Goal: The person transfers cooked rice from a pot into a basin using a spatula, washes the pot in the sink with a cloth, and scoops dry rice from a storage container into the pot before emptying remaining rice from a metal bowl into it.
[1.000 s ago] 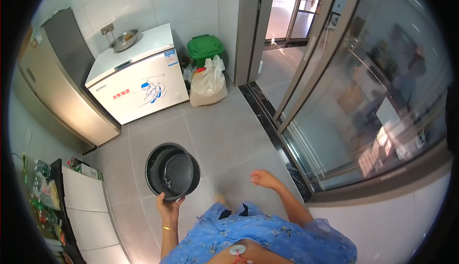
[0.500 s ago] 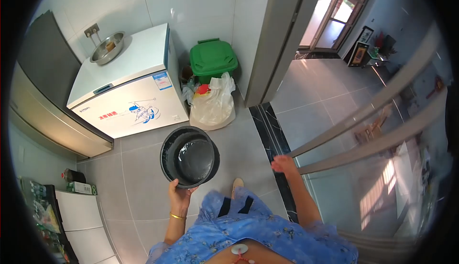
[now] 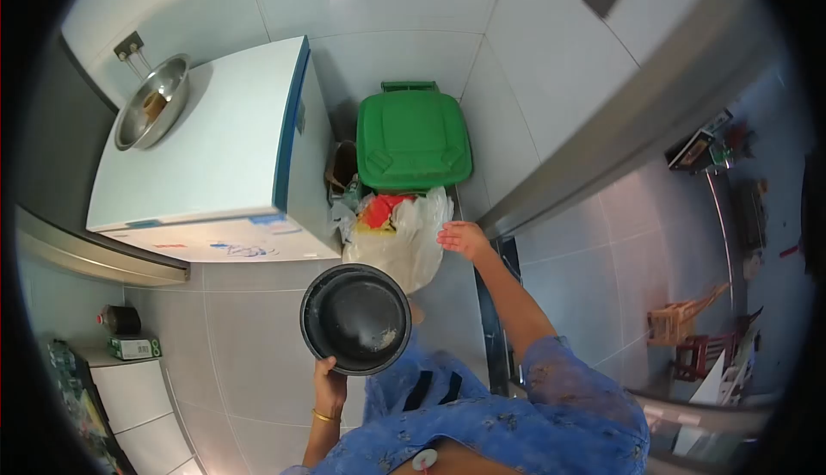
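A round black basin (image 3: 356, 316) is held at its lower left rim by my left hand (image 3: 329, 389), the thumb over the rim and the other fingers hidden below. Some pale residue lies on the basin's bottom. My right hand (image 3: 462, 238) is empty, fingers stretched out, beside a translucent plastic bag (image 3: 404, 247) with red and yellow things in it; whether they touch is unclear. Behind the bag stands a green lidded bin (image 3: 415, 139), its lid closed.
On the left a white chest freezer (image 3: 206, 148) carries a steel bowl (image 3: 155, 103) with a brown item inside. A door frame (image 3: 619, 105) and doorway are on the right, with a wooden chair (image 3: 680, 316) beyond. A dark bottle (image 3: 120, 320) stands at the far left.
The view has moved closer to the bin and freezer. My left hand still carries the basin, now in front of the bag. My right hand has reached forward, near the bag.
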The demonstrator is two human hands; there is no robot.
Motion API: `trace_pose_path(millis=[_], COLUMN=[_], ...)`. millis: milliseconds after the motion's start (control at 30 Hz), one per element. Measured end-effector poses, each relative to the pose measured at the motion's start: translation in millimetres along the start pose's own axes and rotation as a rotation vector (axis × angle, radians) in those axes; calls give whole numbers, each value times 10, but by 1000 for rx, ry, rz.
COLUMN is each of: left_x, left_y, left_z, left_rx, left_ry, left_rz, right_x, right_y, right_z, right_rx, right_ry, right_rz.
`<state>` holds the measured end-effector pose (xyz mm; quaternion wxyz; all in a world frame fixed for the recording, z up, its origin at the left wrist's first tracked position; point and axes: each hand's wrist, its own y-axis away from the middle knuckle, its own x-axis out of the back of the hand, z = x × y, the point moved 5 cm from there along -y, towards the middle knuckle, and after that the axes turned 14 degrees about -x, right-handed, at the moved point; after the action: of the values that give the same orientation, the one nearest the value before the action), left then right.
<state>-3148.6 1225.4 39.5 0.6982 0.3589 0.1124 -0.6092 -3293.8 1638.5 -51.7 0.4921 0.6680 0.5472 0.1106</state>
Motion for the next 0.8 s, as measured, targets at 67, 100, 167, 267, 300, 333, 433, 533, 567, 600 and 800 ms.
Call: trace_pose_path(millis=[67, 100, 167, 267, 300, 333, 433, 533, 567, 600, 800], left_x=[-243, -468, -690, -906, -954, -985, -1037, -1130, -1182, -1250, -1703], left_y=[-399, -576, -880, -1255, -1354, -1437, -1592, -1703, -1758, -1826, -2052], left_z=[-30, 11, 68, 1, -24, -50, -183, -310, -345, -378, -610], left_rx=[36, 17, 4, 30, 34, 18, 0, -13, -31, -32, -55], left_ry=[-9, -53, -101, -160, -159, -179, -198, -198, -199, -198, -86], left_rz=[14, -13, -28, -76, -65, -46, 30, 116, 140, 155, 263], right_x=[71, 117, 265, 604, 717, 797, 931, 978, 947, 897, 146], right_y=[-524, -801, -1347, -1992, -2111, -2231, -2363, -2394, -2299, -2210, -906], right_z=[-347, -543, -826, -1182, -1294, -1376, -1580, -1583, -1617, -1687, -3661], right_rx=[-30, -33, -33, 5, 46, 39, -12, -38, -63, -88, 480], right_ry=[-2, -11, -56, -37, 19, 27, 69, -149, -227, -307, -14], right_rz=[79, 147, 228, 467, 619, 619, 707, 592, 598, 606, 245])
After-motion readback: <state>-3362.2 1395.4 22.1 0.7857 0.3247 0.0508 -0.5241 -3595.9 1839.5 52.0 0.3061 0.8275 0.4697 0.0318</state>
